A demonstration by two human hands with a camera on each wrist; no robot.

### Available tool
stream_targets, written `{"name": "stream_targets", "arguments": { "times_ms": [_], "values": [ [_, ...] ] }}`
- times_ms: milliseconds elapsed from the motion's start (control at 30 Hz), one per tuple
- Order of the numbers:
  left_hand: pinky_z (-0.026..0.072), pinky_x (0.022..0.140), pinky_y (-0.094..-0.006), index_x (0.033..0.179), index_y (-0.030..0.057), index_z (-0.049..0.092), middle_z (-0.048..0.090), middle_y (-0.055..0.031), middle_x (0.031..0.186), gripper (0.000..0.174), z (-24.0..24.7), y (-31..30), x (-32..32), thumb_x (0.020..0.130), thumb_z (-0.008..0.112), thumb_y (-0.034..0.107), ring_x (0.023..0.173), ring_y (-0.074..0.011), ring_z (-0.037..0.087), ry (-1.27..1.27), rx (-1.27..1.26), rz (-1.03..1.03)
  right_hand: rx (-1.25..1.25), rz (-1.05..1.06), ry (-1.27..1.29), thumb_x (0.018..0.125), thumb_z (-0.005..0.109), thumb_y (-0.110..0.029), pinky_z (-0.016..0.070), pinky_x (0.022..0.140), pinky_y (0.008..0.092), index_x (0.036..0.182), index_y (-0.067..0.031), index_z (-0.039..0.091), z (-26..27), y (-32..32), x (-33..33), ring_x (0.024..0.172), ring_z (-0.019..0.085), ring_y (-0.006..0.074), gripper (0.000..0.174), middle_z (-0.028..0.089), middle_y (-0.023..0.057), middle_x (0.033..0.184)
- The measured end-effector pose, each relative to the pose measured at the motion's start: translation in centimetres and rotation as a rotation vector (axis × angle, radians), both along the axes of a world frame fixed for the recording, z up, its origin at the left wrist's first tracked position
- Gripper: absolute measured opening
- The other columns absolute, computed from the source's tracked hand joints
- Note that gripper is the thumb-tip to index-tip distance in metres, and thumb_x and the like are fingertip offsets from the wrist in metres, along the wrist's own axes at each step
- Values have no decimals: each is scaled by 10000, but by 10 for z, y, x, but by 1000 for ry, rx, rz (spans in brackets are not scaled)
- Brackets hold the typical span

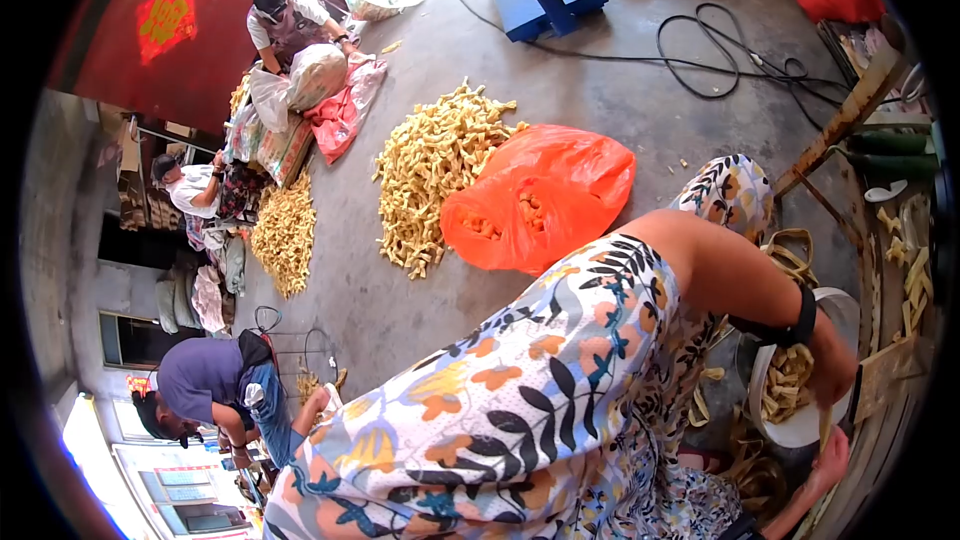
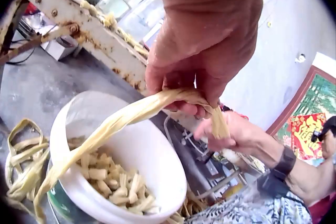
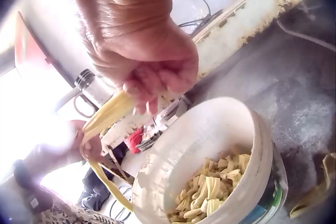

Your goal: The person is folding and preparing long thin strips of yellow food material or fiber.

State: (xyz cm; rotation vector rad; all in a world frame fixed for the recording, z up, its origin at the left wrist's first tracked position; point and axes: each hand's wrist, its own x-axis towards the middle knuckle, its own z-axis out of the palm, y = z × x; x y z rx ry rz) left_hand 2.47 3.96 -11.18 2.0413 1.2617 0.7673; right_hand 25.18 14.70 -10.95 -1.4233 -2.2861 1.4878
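A long, flat, pale-yellow strip (image 2: 113, 124) runs across my hands. My left hand (image 2: 202, 66) pinches it between thumb and fingers, and one short end sticks out beyond the thumb. Its long tail hangs over the rim of a white bucket (image 2: 170, 163) and down outside. My right hand (image 3: 149, 71) has its fingers curled on the strip's end, close beside the left hand. Small pale-yellow knotted pieces (image 3: 212, 184) lie in the bucket below both hands. In the head view the left hand (image 1: 832, 365) is above the right hand (image 1: 828, 460).
More loose strips (image 2: 26, 163) lie beside the bucket. A rusty metal frame (image 1: 850, 105) stands behind it. An orange plastic bag (image 1: 560, 190) sits by a heap of yellow pieces (image 1: 440, 170) on the floor. Several people work farther off, one in a purple shirt (image 1: 205, 375).
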Motion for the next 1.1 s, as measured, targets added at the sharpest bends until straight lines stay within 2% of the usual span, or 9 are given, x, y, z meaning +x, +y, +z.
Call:
{"name": "stream_targets", "arguments": {
  "times_ms": [133, 200, 300, 467, 600, 700, 767, 933, 1100],
  "values": [
    [436, 633, -236, 809, 113, 690, 631, -6, 763, 239, 45, -11, -30, 800, 591, 330, 695, -92, 568, -323, -151, 65, -559, 386, 312, 819, 600, -257, 216, 404, 188, 1141, 59, 461, 57, -71, -24, 418, 305, 14, 472, 471, -32, 596],
    [433, 630, -229, 844, 104, 680, 616, 10, 757, 227, 93, -46, -36, 830, 560, 297, 690, -76, 554, -499, -354, 111, -571, 289, 609, 789, 608, -345, 222, 443, 189, 1192, 69, 399, 46, -51, -8, 443, 290, 13, 614, 399, -54, 563],
    [452, 636, -250, 850, 48, 643, 603, -9, 752, 269, 52, -27, -8, 849, 540, 297, 701, -120, 562, -1136, -562, -193, -573, 250, 817, 767, 593, -447, 284, 520, 195, 1234, 74, 357, 81, -49, -14, 539, 367, 25, 738, 426, -49, 630],
    [452, 638, -231, 945, 14, 575, 601, -33, 796, 289, 39, -25, 44, 891, 461, 274, 673, -99, 542, -1330, -800, -320, 140, 247, 378, 844, 545, -304, 415, 789, 216, 1196, 17, 465, 77, -37, -29, 858, 533, 111, 483, 535, 52, 1113],
    [453, 633, -241, 912, 20, 580, 602, -34, 787, 257, 13, -17, 51, 885, 468, 249, 665, -92, 541, -1420, -820, -304, 214, 325, 434, 835, 555, -212, 432, 728, 216, 1166, 2, 499, 77, -60, -44, 901, 515, 120, 398, 525, 50, 1120],
    [457, 520, -256, 823, -38, 585, 598, -85, 676, 191, 27, -27, 46, 845, 522, 141, 576, -134, 568, -1353, -684, 174, 479, 217, 491, 842, 536, -125, 420, 804, 287, 1116, 16, 522, 74, -75, -51, 940, 514, 185, 308, 541, 90, 1100],
    [454, 415, -281, 723, -69, 573, 591, -126, 605, 138, 49, -33, 43, 796, 537, 42, 479, -171, 575, -1308, -492, 564, 1029, 291, 247, 826, 520, -31, 413, 826, 336, 1068, 30, 544, 96, -86, -58, 954, 522, 241, 251, 542, 124, 1098],
    [466, 366, -311, 612, -60, 543, 560, -106, 527, 128, 64, -36, 30, 731, 542, -14, 430, -180, 582, -908, -114, 660, 302, 51, 216, 830, 546, -118, 407, 535, 222, 989, 6, 592, 41, -29, -33, 636, 503, 68, 207, 574, -13, 736],
    [460, 445, -236, 715, -34, 572, 593, -72, 596, 231, 79, -47, 19, 823, 571, 170, 521, -110, 596, -633, -295, 539, -108, -34, 206, 822, 569, -155, 441, 621, 210, 951, -33, 629, 84, -74, -64, 721, 542, 55, 187, 610, 0, 817]
  ]
}}
